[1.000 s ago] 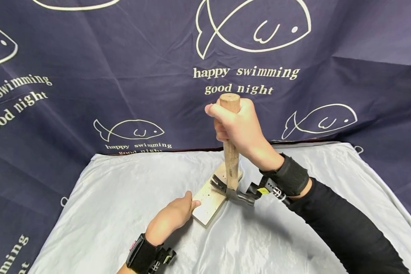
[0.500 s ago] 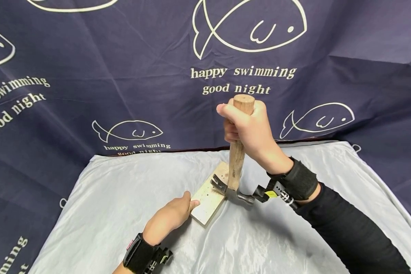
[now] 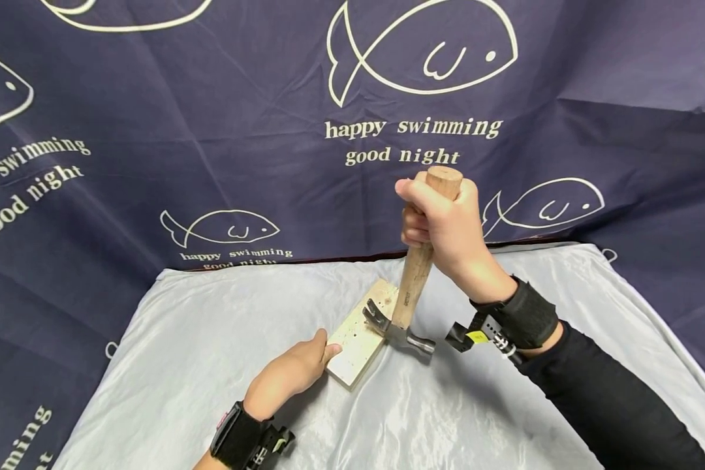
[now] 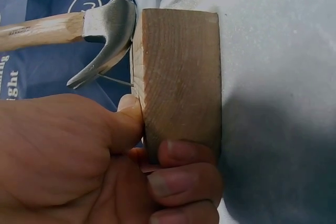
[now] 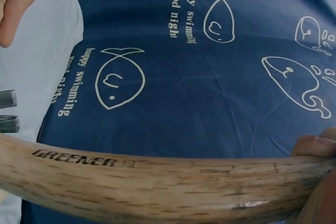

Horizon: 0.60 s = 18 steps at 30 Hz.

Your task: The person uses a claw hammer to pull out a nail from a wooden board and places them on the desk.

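My right hand (image 3: 446, 222) grips the wooden handle of a claw hammer (image 3: 416, 287) near its end, and the handle leans to the right. The hammer's steel head lies over the right edge of a pale wooden board (image 3: 361, 346), with the claw pointing left and the striking face out past the edge. In the left wrist view, a thin nail (image 4: 116, 80) runs slanted from the board's face to the claw. My left hand (image 3: 290, 372) holds the board's near end, thumb on the top face and fingers curled around the end.
Beneath the board spreads a silvery-white cloth (image 3: 223, 326) covering the table. A dark blue curtain (image 3: 258, 130) with white fish drawings and lettering hangs right behind the table's far edge. Small dark holes dot the board's top.
My right hand has swung to the right, tilting the hammer handle from nearly upright to a rightward lean. The hammer head has stayed near the same spot. My left hand keeps holding the board.
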### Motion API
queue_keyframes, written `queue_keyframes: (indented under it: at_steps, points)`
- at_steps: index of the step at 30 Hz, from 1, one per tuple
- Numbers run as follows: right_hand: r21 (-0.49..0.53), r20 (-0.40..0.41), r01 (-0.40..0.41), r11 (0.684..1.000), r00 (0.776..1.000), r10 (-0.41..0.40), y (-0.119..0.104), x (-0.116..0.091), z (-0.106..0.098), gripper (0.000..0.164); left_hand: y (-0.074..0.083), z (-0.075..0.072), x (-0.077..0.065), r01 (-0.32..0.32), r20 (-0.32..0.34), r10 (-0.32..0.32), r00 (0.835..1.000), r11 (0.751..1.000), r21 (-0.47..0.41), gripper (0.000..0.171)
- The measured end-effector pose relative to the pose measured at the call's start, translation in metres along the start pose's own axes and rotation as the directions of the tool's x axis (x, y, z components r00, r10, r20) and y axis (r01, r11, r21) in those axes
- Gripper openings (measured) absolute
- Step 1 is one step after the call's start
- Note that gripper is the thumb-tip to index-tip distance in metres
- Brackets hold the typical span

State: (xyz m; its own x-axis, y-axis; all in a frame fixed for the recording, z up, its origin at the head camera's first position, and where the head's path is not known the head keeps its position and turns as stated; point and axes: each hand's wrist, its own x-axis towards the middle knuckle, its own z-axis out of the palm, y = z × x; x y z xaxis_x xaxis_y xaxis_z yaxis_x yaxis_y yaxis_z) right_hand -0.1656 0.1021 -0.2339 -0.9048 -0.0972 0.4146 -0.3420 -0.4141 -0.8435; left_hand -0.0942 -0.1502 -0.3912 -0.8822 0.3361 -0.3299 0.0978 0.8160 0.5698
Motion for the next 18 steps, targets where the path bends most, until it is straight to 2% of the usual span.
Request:
queue_keyframes:
  at_steps: [7, 15, 18]
  points:
    - [0.070, -0.016, 0.060, 0.996, 0.998, -0.059, -0.002, -0.009, -0.011, 0.044, -0.002, 0.000, 0.003, 0.001, 0.013, -0.001, 1.000, 1.000, 0.006, 0.058]
    - [0.087, -0.020, 0.097, 0.992, 0.995, -0.095, -0.007, -0.012, -0.019, 0.045, -0.001, -0.001, 0.003, -0.008, 0.003, 0.007, 1.000, 1.000, 0.013, 0.039]
    - [0.084, -0.021, 0.110, 0.990, 0.994, -0.109, -0.009, -0.012, -0.020, 0.045, -0.002, -0.001, 0.003, -0.001, 0.007, 0.001, 1.000, 1.000, 0.000, 0.040]
